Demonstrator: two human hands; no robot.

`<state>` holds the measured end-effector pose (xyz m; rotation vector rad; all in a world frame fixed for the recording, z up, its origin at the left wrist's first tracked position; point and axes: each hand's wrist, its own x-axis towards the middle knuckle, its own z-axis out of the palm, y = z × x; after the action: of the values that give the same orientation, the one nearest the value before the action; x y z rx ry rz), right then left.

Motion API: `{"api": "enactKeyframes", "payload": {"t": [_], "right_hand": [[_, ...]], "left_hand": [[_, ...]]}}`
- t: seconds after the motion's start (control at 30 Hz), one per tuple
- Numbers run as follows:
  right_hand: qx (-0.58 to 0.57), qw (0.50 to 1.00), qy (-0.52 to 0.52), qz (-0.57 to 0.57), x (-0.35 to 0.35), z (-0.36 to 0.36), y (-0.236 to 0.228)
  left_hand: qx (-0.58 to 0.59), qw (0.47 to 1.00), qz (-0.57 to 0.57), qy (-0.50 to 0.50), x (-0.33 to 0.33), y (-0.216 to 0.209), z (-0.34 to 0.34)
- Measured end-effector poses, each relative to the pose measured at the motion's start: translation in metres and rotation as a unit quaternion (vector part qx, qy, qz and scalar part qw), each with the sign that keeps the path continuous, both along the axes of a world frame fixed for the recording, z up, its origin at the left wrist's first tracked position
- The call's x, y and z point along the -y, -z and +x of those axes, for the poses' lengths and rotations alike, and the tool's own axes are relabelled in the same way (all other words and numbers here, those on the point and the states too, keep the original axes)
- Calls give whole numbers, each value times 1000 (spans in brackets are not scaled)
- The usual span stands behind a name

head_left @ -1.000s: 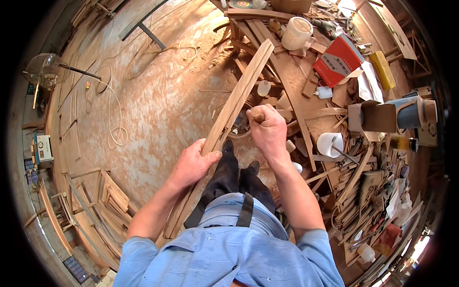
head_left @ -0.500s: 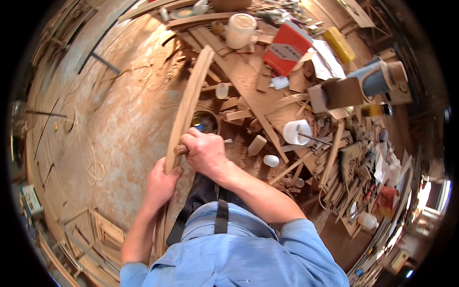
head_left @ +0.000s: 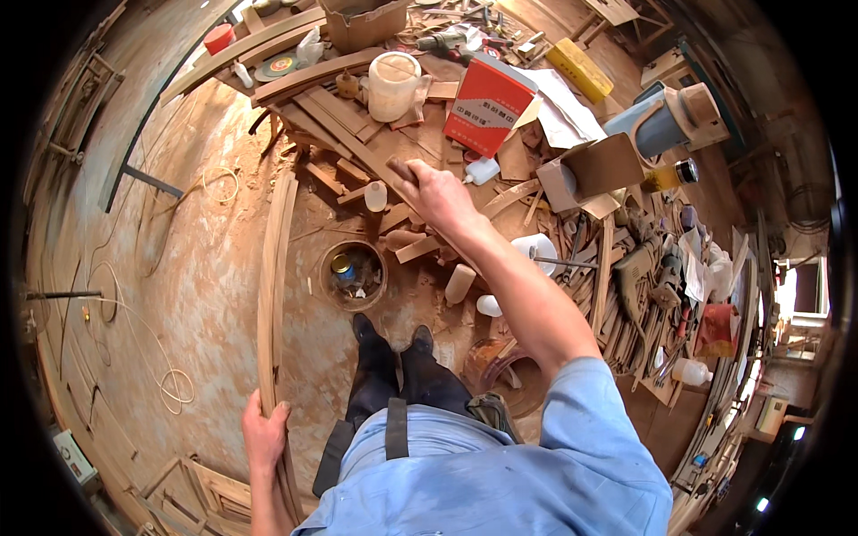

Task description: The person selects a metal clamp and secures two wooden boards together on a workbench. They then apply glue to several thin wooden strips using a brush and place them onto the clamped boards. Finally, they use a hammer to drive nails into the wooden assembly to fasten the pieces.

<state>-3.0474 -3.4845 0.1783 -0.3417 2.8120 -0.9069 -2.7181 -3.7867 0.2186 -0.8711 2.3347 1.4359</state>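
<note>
One red box [head_left: 487, 104] — one white bucket [head_left: 393, 85].

The left hand [head_left: 264, 435] is closed around the near end of a long curved wooden strip [head_left: 273, 277] that stands on the dusty floor [head_left: 179, 268]. The right hand [head_left: 435, 192] reaches out over scattered wood offcuts [head_left: 335, 174], near a red box [head_left: 489, 104] and a white plastic tub [head_left: 391, 85].
</note>
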Motion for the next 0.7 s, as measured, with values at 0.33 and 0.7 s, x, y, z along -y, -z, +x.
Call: {"api": "enactKeyframes", "payload": {"t": [0.33,0.7], "right_hand": [[-17,970,-43,240,-60,-24,84],[-35,961,5,273,-134,8,78]], "left_hand": [[0,1000,24,18,37,23,0],[-10,993,85,77,33,16,-54]]}}
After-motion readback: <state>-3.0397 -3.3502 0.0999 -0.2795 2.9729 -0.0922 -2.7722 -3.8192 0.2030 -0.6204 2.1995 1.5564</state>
